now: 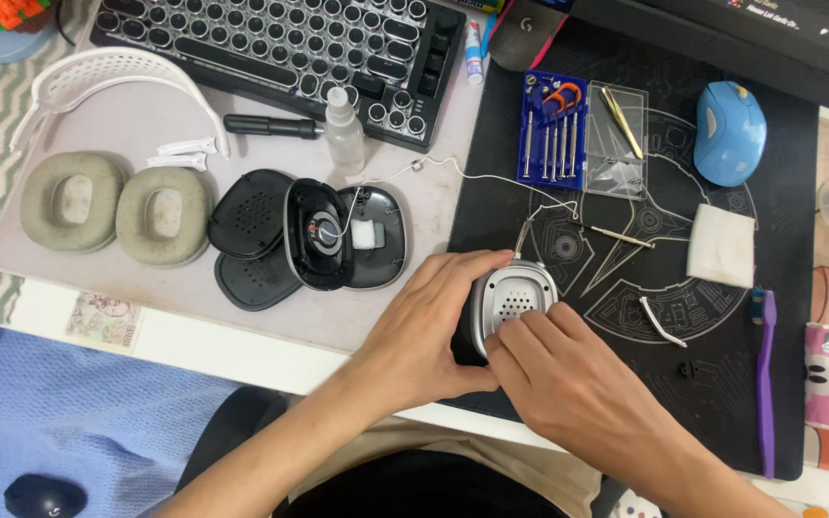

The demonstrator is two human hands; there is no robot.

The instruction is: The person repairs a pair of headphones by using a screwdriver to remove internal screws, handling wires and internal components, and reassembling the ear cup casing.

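My left hand point(429, 326) grips the side of a silver headphone ear cup point(516, 294) that stands on the black desk mat point(722, 384). My right hand point(568, 379) rests its fingertips on the cup's perforated inner face. A thin white wire point(491, 177) runs from this cup to a second opened ear cup point(323, 235) lying to the left, with black inner covers point(249, 213) beside it. Two grey-green ear cushions point(117, 206) and the white headband point(117, 82) lie further left.
A blue screwdriver set point(551, 129), gold tweezers point(621, 120), a loose screwdriver point(621, 236), a blue mouse point(729, 132), a white cloth point(722, 246) and a purple toothbrush point(766, 384) sit on the mat. A black keyboard point(290, 48), small bottle point(343, 129) and black handle point(271, 126) lie behind.
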